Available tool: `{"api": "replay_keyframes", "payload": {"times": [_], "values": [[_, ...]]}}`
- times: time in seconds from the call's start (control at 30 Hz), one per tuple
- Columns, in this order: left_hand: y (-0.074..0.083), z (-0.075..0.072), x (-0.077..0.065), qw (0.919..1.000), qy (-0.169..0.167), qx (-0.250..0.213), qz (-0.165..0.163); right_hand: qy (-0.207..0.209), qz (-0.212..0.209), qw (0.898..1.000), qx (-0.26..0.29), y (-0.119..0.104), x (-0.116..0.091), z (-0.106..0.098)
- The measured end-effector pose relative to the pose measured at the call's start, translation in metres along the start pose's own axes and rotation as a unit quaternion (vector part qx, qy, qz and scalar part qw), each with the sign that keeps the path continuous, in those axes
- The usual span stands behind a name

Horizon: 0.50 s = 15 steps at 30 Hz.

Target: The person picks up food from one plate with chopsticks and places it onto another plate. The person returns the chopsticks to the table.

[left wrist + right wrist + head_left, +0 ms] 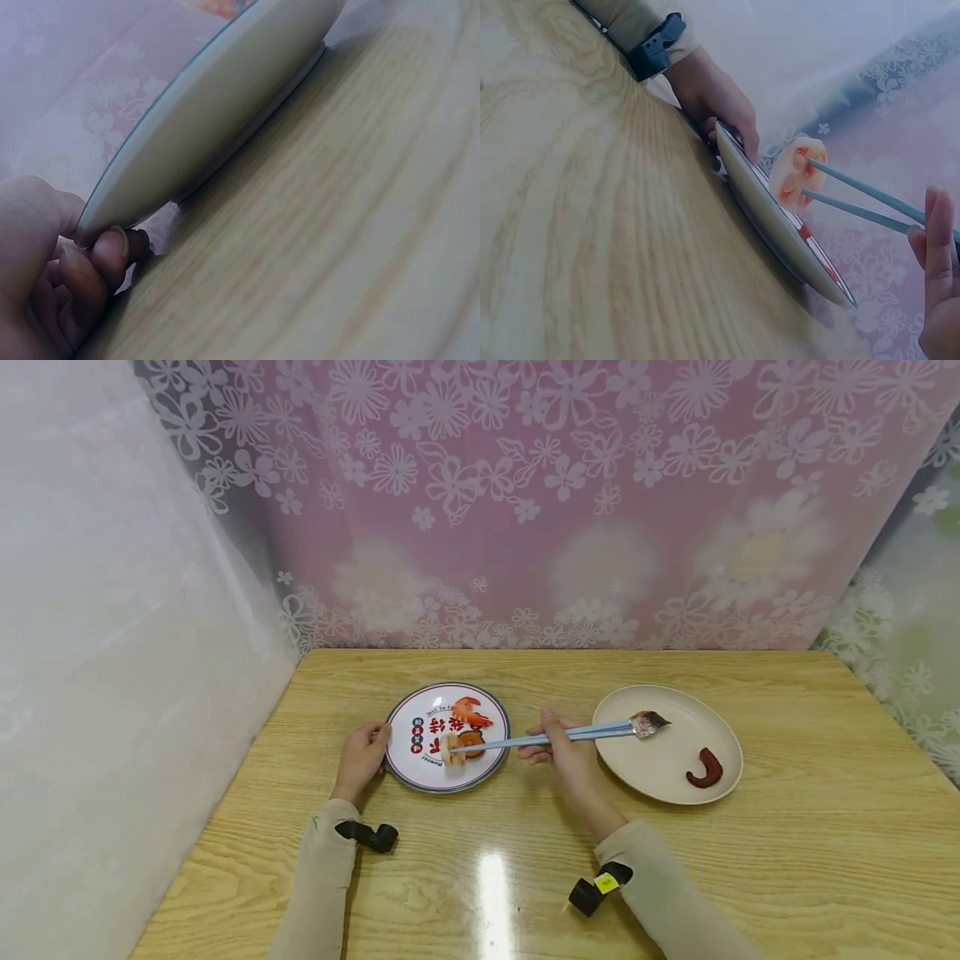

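My left hand (363,758) pinches the left rim of a round white plate (408,706) with red lettering, thumb above and fingers under the edge. Blue chopsticks (611,730) with patterned ends are gripped in my right hand (573,768). Their tips are at a pale round food slice with orange-red hollows (799,174), which looks like lotus root and stands over the plate in the right wrist view. On the plate lie an orange shrimp (468,712) and a brown round food piece (472,742), partly behind the chopsticks.
A beige oval plate (630,768) stands to the right, partly under the chopsticks' back ends. A dark red curled food piece (707,768) lies on it. The wooden table (420,877) ends at a pink flowered curtain (480,552), with a white sheet on the left.
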<state>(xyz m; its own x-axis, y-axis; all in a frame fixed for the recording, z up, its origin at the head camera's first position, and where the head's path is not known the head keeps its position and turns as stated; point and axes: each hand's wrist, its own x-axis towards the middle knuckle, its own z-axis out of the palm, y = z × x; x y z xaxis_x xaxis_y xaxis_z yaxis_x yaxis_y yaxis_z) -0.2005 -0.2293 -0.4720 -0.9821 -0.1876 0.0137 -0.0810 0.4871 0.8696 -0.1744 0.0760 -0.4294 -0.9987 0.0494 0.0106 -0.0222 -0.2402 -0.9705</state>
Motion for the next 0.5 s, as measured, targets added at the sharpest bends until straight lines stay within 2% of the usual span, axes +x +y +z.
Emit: {"api": "replay_keyframes", "payload": {"times": [0.17, 0.33, 0.5], "values": [[0.0, 0.0, 0.0, 1.0, 0.003, 0.006, 0.0, -0.007, -0.012, 1.0, -0.022, 0.007, 0.0, 0.009], [0.0, 0.0, 0.0, 1.0, 0.003, 0.006, 0.004, -0.033, -0.029, 0.999, -0.023, 0.013, -0.001, 0.015], [0.0, 0.0, 0.001, 1.0, 0.003, 0.005, 0.004, -0.035, -0.036, 0.999, -0.011, 0.018, -0.001, 0.021]]}}
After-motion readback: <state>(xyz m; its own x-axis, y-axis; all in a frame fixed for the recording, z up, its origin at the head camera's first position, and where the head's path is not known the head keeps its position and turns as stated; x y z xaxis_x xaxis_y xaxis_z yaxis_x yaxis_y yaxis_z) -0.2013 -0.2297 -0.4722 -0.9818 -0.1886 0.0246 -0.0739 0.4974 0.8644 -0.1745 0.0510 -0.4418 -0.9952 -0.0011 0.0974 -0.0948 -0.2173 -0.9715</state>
